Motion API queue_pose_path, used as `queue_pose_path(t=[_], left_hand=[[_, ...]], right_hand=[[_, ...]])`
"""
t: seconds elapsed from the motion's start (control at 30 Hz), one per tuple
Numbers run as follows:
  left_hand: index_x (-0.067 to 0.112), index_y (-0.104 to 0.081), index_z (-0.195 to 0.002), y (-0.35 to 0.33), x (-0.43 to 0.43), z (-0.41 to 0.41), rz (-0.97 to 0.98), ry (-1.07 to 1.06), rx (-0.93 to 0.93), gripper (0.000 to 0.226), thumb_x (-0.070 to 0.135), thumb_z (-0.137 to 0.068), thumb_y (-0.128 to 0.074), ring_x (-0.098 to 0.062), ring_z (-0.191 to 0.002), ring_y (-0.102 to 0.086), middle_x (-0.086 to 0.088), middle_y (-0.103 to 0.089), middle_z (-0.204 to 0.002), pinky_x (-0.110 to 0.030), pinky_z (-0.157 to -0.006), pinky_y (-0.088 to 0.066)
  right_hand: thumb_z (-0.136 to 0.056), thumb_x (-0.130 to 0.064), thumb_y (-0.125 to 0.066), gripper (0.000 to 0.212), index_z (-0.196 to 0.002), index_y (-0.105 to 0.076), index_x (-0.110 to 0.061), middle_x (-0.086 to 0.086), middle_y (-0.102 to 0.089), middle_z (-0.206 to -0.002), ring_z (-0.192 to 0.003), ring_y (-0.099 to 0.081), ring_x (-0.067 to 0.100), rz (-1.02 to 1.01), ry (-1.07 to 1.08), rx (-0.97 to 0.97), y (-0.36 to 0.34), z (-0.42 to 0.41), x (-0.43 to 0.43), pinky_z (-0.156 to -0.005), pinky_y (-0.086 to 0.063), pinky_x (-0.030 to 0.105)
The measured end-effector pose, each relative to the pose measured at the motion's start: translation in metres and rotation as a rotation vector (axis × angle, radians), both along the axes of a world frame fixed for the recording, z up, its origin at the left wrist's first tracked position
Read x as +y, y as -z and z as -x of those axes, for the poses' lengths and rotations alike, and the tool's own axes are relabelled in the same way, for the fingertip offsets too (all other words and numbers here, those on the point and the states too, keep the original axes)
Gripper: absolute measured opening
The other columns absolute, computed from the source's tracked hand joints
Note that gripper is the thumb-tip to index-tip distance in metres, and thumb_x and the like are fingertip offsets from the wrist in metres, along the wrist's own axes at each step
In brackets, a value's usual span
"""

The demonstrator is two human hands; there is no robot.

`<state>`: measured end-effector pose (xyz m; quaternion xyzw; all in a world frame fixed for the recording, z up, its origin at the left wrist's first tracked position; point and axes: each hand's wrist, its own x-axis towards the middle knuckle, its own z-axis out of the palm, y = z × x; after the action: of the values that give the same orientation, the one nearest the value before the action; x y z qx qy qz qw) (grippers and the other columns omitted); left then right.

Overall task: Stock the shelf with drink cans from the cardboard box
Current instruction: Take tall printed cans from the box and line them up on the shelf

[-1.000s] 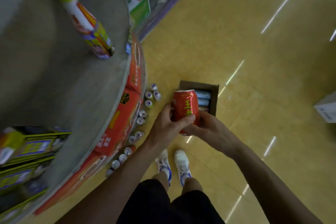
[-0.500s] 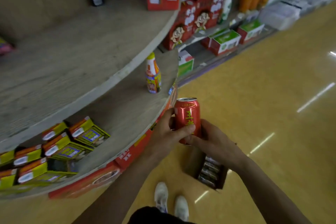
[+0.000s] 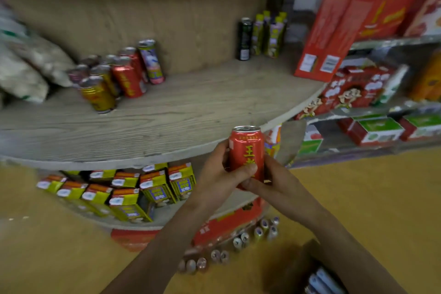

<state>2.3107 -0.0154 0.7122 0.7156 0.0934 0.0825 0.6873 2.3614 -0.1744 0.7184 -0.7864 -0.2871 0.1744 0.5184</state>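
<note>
A curved wooden shelf (image 3: 191, 112) is shown carrying a cluster of standing drink cans (image 3: 114, 76) near its left end, pale bags (image 3: 26, 67) just beside them, bottles (image 3: 265, 33) at the back right and a tall red carton (image 3: 327, 38) at its right edge; a cardboard box (image 3: 296, 267) is set on the yellow floor (image 3: 381, 198).

Open room mid curved grey wooden shelf board (image 3: 181, 112); red and yellow metal cans (image 3: 114, 76) at its left, tall red carton (image 3: 327, 38) right.

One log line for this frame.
held: red can, upright | left hand: grips side | right hand: grips base | placed: no | wooden shelf: can cluster at left | cardboard box: lower right
</note>
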Motion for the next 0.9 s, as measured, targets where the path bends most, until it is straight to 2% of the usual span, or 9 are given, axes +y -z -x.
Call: queue_pose_path(t=[0.1,0.2,0.27,0.33,0.4,0.5,0.63,0.77,0.9], left_hand=[[0.023,-0.057,-0.133,-0.011,0.036,0.010,0.005,-0.086,-0.029,0.065,0.025,-0.071,-0.078,-0.012,-0.104,-0.071,0.001,-0.073,-0.114,-0.032,-0.090,-0.058],[0.025,-0.059,-0.129,-0.018,0.077,0.021,-0.007,-0.153,-0.042,0.061,0.023,-0.071,-0.077,-0.011,-0.102,-0.071,0.001,-0.074,-0.111,-0.026,-0.084,-0.057],[0.026,-0.059,-0.126,-0.021,0.102,0.025,-0.022,-0.186,-0.054,0.058,0.022,-0.070,-0.076,-0.012,-0.100,-0.071,0.000,-0.074,-0.109,-0.026,-0.083,-0.057],[0.026,-0.059,-0.125,-0.023,0.132,0.029,-0.022,-0.212,-0.063,0.059,0.022,-0.069,-0.076,-0.012,-0.098,-0.071,0.000,-0.074,-0.108,-0.027,-0.082,-0.057],[0.024,-0.057,-0.131,-0.024,0.163,0.032,-0.035,-0.220,-0.072,0.065,0.022,-0.069,-0.076,-0.012,-0.100,-0.071,-0.001,-0.073,-0.111,-0.030,-0.084,-0.058],[0.021,-0.054,-0.135,-0.026,0.207,0.033,-0.060,-0.213,-0.076,0.069,0.022,-0.070,-0.077,-0.012,-0.104,-0.070,-0.001,-0.071,-0.116,-0.029,-0.085,-0.058],[0.024,-0.051,-0.137,-0.022,0.253,0.030,-0.086,-0.198,-0.060,0.069,0.016,-0.076,-0.082,-0.009,-0.105,-0.068,0.000,-0.068,-0.121,-0.021,-0.079,-0.057],[0.026,-0.048,-0.141,-0.013,0.281,0.028,-0.103,-0.149,-0.058,0.075,0.023,-0.072,-0.078,-0.009,-0.114,-0.064,0.003,-0.066,-0.126,-0.029,-0.093,-0.056],[0.026,-0.048,-0.141,-0.008,0.298,0.022,-0.134,-0.135,-0.068,0.074,0.023,-0.074,-0.078,-0.001,-0.116,-0.062,0.009,-0.065,-0.127,-0.023,-0.096,-0.052]], right_hand=[[-0.089,-0.038,-0.071,0.028,-0.114,-0.058,-0.041,-0.023,-0.070,-0.103,-0.099,-0.068,-0.001,0.014,-0.061,-0.056,-0.006,-0.004,0.042,-0.084,-0.054,0.020],[-0.087,-0.042,-0.073,0.040,-0.122,-0.056,-0.033,-0.019,-0.070,-0.106,-0.099,-0.066,-0.005,0.028,-0.091,-0.068,-0.008,-0.004,0.088,-0.083,-0.052,0.015],[-0.084,-0.051,-0.074,0.048,-0.125,-0.056,-0.034,-0.016,-0.070,-0.108,-0.099,-0.066,-0.004,0.028,-0.102,-0.061,-0.009,-0.004,0.116,-0.087,-0.055,0.024],[-0.075,-0.068,-0.072,0.062,-0.125,-0.056,-0.035,-0.015,-0.071,-0.110,-0.100,-0.068,0.001,0.023,-0.109,-0.073,-0.010,-0.002,0.148,-0.090,-0.056,0.038],[-0.066,-0.078,-0.069,0.075,-0.125,-0.056,-0.035,-0.014,-0.071,-0.112,-0.102,-0.068,0.004,0.011,-0.118,-0.074,-0.011,0.000,0.179,-0.092,-0.056,0.043],[-0.063,-0.073,-0.069,0.071,-0.122,-0.056,-0.037,-0.013,-0.071,-0.111,-0.102,-0.068,0.005,0.008,-0.109,-0.083,-0.013,0.002,0.222,-0.093,-0.056,0.043],[-0.064,-0.069,-0.075,0.062,-0.117,-0.057,-0.043,-0.016,-0.072,-0.109,-0.102,-0.069,0.004,-0.010,-0.083,-0.059,-0.010,0.006,0.267,-0.093,-0.055,0.046],[-0.066,-0.059,-0.076,0.065,-0.123,-0.057,-0.035,-0.015,-0.072,-0.112,-0.105,-0.067,0.002,-0.005,-0.042,-0.039,-0.008,0.013,0.296,-0.096,-0.054,0.041],[-0.063,-0.061,-0.076,0.065,-0.120,-0.057,-0.037,-0.015,-0.070,-0.113,-0.105,-0.066,0.001,0.029,0.011,-0.080,-0.005,0.008,0.315,-0.095,-0.054,0.040]])
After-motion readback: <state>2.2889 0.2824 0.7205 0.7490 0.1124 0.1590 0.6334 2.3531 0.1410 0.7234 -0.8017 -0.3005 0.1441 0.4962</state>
